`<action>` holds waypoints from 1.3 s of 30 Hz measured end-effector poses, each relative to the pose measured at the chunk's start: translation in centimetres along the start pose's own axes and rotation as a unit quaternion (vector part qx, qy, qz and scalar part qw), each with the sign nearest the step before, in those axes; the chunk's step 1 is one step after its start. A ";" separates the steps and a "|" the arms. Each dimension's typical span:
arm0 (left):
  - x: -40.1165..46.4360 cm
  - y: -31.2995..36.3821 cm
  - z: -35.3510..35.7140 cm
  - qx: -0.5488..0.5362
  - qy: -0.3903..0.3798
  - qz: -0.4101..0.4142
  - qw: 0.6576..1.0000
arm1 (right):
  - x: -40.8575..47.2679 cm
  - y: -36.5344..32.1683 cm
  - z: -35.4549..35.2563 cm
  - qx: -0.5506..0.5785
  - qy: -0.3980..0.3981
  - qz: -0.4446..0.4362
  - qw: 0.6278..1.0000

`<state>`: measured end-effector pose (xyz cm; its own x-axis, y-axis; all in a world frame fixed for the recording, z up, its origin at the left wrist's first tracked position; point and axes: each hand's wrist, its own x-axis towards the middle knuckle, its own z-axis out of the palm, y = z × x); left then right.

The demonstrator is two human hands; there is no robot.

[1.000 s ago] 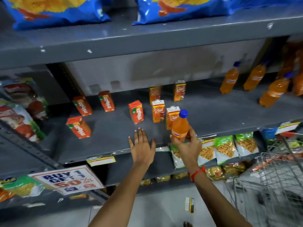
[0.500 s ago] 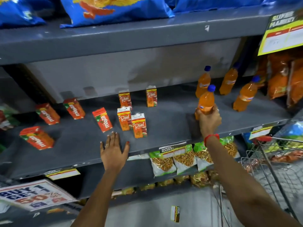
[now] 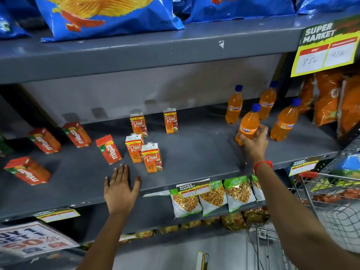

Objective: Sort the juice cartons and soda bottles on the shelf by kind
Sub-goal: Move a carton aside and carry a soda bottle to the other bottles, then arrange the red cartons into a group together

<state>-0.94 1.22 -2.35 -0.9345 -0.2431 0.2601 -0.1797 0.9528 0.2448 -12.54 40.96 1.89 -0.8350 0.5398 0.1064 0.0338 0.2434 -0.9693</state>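
three soda bottles (image 3: 267,101) beside held bottle (image 3: 248,124)

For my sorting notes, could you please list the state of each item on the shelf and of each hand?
Held bottle: upright, gripped by right hand.
Three other bottles: upright, capped.
Real cartons: four, upright.
Maaza cartons: four, tilted in this wide-angle view.
Left hand: flat on shelf, empty.

Top shelf: large glossy blue crisp bags (image 3: 109,16). Yellow-green "SUPER MARKET" price card (image 3: 327,49) hangs at right. Orange snack packets (image 3: 329,98) behind it. Lower shelf: white-and-green namkeen pouches (image 3: 214,197). Wire shopping trolley (image 3: 329,201) at right. White "50%" offer sign (image 3: 33,238), lower left.
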 end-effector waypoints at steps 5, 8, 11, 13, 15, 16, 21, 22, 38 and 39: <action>0.0 0.0 0.0 -0.001 0.003 0.001 1.000 | 0.3 0.2 -0.4 0.042 -0.026 -0.011 0.999; -0.1 0.0 0.0 -0.002 0.004 0.000 1.000 | 0.3 0.1 -0.4 0.060 -0.035 -0.015 0.997; 0.0 0.0 0.0 -0.002 0.004 0.004 1.000 | -0.2 0.2 -0.3 0.048 -0.016 -0.006 0.999; 0.0 0.0 0.0 -0.004 0.003 0.004 1.000 | -1.6 -0.1 0.2 0.050 0.055 -0.018 0.997; 0.0 0.1 0.0 -0.004 0.002 0.002 1.000 | -4.5 -0.5 1.5 0.066 0.129 -0.061 0.988; 0.0 0.1 0.0 -0.003 0.002 0.001 1.000 | -6.3 -0.6 2.6 0.074 0.131 -0.089 0.985; 0.0 -0.1 0.0 0.002 -0.002 -0.004 1.000 | -13.4 -2.4 9.4 0.074 -0.221 -0.122 0.965; 0.0 -0.1 0.1 0.003 -0.005 -0.003 1.000 | -13.9 -2.9 10.6 0.051 -0.299 -0.122 0.945; 0.0 -0.8 0.6 0.009 -0.018 0.006 1.000 | -12.3 -5.6 13.8 0.127 -0.321 -0.042 0.937; 0.0 -0.8 0.6 0.010 -0.017 0.006 1.000 | -11.7 -5.7 13.6 0.120 -0.318 -0.045 0.939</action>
<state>-0.94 0.56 -3.11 -0.9468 -0.2251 0.2301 -0.1739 0.9592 0.2229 -10.44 22.31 3.14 -0.9904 -0.0832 0.1100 -0.1132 0.0344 -0.9930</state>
